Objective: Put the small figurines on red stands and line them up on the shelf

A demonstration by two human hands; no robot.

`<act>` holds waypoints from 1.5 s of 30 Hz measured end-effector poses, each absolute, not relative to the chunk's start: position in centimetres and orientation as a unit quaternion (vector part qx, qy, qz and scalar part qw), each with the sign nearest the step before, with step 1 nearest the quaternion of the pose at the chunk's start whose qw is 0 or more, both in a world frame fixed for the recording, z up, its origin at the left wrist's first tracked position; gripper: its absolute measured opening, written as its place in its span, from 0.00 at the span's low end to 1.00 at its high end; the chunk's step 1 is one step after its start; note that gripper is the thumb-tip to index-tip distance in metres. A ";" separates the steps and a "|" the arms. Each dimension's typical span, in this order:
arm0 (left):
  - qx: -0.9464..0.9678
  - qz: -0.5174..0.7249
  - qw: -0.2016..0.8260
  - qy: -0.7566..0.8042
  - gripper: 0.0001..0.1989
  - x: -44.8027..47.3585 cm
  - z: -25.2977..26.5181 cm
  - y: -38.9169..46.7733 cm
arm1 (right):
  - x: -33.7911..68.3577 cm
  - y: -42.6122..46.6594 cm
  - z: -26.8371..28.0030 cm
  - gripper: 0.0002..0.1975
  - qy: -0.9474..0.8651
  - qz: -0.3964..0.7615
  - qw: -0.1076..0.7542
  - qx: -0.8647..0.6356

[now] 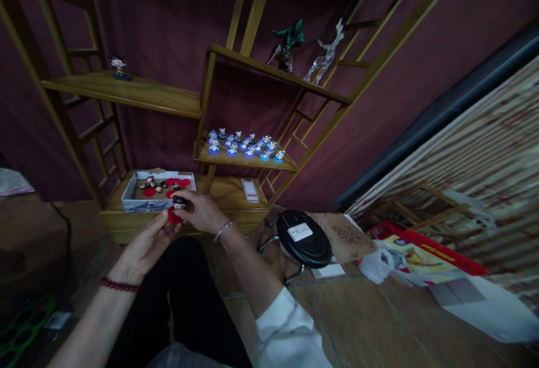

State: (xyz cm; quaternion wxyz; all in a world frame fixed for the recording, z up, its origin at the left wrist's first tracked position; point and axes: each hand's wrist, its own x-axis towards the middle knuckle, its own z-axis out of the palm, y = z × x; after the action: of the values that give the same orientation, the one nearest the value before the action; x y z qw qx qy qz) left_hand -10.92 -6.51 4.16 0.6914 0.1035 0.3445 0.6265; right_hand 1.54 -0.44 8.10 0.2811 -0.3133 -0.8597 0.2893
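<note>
Two hands meet around one small figure, held in the air just in front of a box on the low board of a shelf. The left hand, with a dark red bead bracelet, grips the figure by its red base, between thumb and fingers. The right hand, with a silver bracelet, pinches it at the black-topped head.

The box is open, blue and white outside; more figures and red discs lie in it. To its right on the same board is a white packet.

Above, the middle board carries rows of small figurines on purple, blue or dark bases. One doll stands on the upper left board, while a green statue and a clear deer stand upper right.

Right of the shelf is a black stool with a white pack on its seat. Beyond it are a brown bag, a plastic bag and a red and yellow carton.
</note>
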 end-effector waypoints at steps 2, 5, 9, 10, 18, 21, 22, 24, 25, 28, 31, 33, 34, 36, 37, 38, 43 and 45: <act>0.083 0.627 0.688 0.357 0.09 -11.1 4.3 -6.5 | 1.1 -0.2 8.1 0.17 -0.866 0.288 0.272 -0.305; 0.072 0.630 0.680 0.369 0.10 -11.2 4.4 -6.3 | 0.8 0.1 8.1 0.18 -0.870 0.288 0.263 -0.301; 0.087 0.641 0.675 0.355 0.11 -11.2 4.5 -5.7 | 1.0 0.4 8.6 0.20 -0.877 0.275 0.274 -0.284; 0.090 0.642 0.675 0.353 0.12 -11.2 4.6 -5.5 | 1.2 0.5 8.8 0.21 -0.877 0.275 0.276 -0.279; 0.105 0.635 0.683 0.346 0.11 -10.7 5.2 -3.9 | 2.4 2.6 9.8 0.20 -0.891 0.268 0.260 -0.258; 0.103 0.631 0.681 0.357 0.12 -10.3 5.6 -3.6 | 2.5 3.1 9.7 0.19 -0.890 0.272 0.257 -0.261; 0.097 0.630 0.680 0.362 0.12 -10.2 5.8 -3.6 | 2.5 3.2 9.7 0.19 -0.889 0.274 0.260 -0.259; 0.086 0.630 0.677 0.372 0.12 -10.0 6.1 -3.5 | 2.6 3.3 9.7 0.19 -0.887 0.277 0.267 -0.255; 0.083 0.630 0.675 0.375 0.13 -10.0 6.3 -3.5 | 2.6 3.3 9.7 0.19 -0.886 0.277 0.270 -0.257; 0.077 0.630 0.673 0.379 0.13 -9.8 6.4 -3.5 | 2.7 3.1 9.8 0.19 -0.884 0.278 0.264 -0.268; 0.080 0.632 0.678 0.368 0.11 -9.9 6.0 -3.4 | 2.8 3.1 9.9 0.20 -0.886 0.277 0.256 -0.271; 0.082 0.634 0.681 0.358 0.11 -10.0 5.6 -3.3 | 2.8 3.1 9.9 0.20 -0.888 0.271 0.257 -0.268; 0.082 0.635 0.682 0.354 0.11 -10.1 5.4 -3.2 | 2.7 3.2 9.9 0.21 -0.888 0.270 0.260 -0.266; 0.082 0.636 0.683 0.350 0.12 -10.2 5.2 -3.1 | 2.7 3.4 9.8 0.23 -0.887 0.274 0.266 -0.260; 0.081 0.637 0.683 0.348 0.12 -10.3 5.1 -3.0 | 2.7 3.5 9.8 0.23 -0.886 0.280 0.265 -0.258; 0.080 0.638 0.683 0.346 0.13 -10.4 5.1 -3.0 | 2.6 3.7 9.8 0.24 -0.886 0.288 0.262 -0.254; 0.068 0.637 0.682 0.352 0.12 -10.5 5.3 -2.9 | 2.5 4.3 9.6 0.23 -0.881 0.316 0.251 -0.248; 0.066 0.638 0.681 0.352 0.12 -10.4 5.4 -2.8 | 2.4 4.5 9.5 0.22 -0.876 0.323 0.251 -0.256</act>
State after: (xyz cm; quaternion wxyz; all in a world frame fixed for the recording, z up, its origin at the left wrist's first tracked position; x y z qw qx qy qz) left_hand -10.41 -2.81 5.40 0.6810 0.0660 0.3524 0.6384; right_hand 2.37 4.50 9.53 0.2512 -0.2556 -0.8760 0.3227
